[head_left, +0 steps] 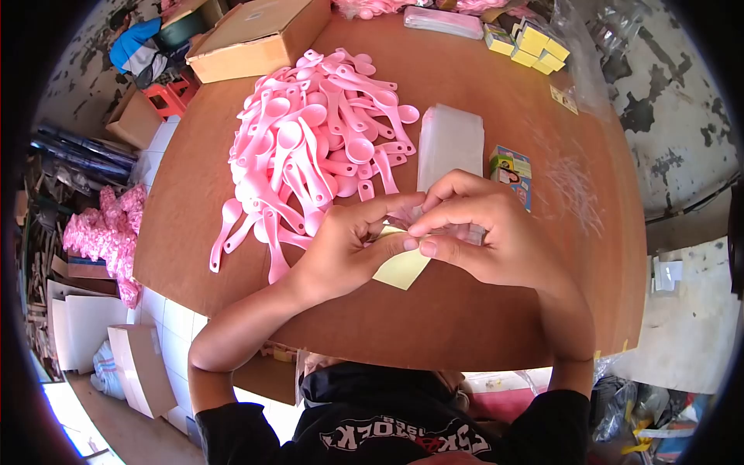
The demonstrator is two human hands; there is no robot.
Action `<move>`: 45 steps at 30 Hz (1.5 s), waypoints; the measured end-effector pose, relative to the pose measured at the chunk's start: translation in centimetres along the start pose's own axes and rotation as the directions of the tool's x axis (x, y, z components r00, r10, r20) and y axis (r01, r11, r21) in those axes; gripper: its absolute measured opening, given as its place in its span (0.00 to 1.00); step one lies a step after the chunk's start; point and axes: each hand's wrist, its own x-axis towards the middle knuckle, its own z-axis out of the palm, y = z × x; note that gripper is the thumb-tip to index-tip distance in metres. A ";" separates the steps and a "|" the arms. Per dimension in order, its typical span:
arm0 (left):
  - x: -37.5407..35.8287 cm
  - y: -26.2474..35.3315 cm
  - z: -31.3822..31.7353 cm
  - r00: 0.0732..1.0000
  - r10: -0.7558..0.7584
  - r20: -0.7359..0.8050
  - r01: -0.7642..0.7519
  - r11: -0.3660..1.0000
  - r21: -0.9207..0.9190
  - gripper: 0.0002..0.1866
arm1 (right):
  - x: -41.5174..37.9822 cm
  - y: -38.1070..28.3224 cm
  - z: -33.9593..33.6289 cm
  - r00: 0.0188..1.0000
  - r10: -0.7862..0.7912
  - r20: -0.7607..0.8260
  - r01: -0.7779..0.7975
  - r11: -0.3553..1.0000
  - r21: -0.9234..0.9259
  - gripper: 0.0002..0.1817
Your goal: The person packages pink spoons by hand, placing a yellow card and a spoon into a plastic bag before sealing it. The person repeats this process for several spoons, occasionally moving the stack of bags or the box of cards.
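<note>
My left hand [360,240] and my right hand [480,225] meet over the near half of the table, fingertips pinched together. Between them is a thin clear plastic bag [471,232], partly hidden by my fingers, with a hint of pink showing near the left fingers. A pale yellow card [404,271] sticks out below my thumbs. Just beyond the hands lies a stack of clear plastic bags [452,139]. To the left spreads a big heap of pink plastic spoons [310,139], its nearest spoons close to my left wrist.
A small printed box [511,174] stands right of the bag stack. Yellow boxes [535,46] and a plastic-wrapped pack [442,22] sit at the far edge. A cardboard box [260,39] occupies the far left corner. Plastic strands [577,190] lie right. Another person [139,50] is beyond the table.
</note>
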 end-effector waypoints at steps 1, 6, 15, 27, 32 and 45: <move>0.1 -0.5 0.2 0.995 0.096 -0.020 -0.094 0.994 0.059 0.26 | -0.1 0.0 0.0 1.000 -0.011 0.000 0.011 1.000 -0.015 0.10; -0.4 -0.3 0.4 0.987 0.162 -0.002 -0.159 0.972 0.171 0.25 | -0.1 -0.9 -0.5 0.989 0.120 0.091 -0.122 0.992 0.025 0.11; -0.8 -0.7 0.7 0.974 0.226 0.029 -0.222 0.916 0.334 0.25 | -0.2 -1.3 -1.0 0.889 0.294 0.350 -0.306 0.952 -0.022 0.10; 0.3 -0.6 -0.9 0.991 -0.026 -0.133 0.018 0.998 -0.064 0.18 | -0.5 0.6 -0.8 0.970 0.238 -0.052 -0.234 0.970 0.067 0.07; 0.2 -0.6 -0.7 0.986 -0.037 -0.161 0.019 0.993 -0.112 0.12 | 0.1 0.1 -0.7 0.974 0.218 0.064 -0.217 0.976 -0.026 0.08; -0.2 -0.8 -0.3 0.996 0.014 0.090 -0.021 0.997 0.075 0.35 | 0.3 1.6 -0.6 0.979 0.195 -0.053 -0.183 0.966 0.181 0.09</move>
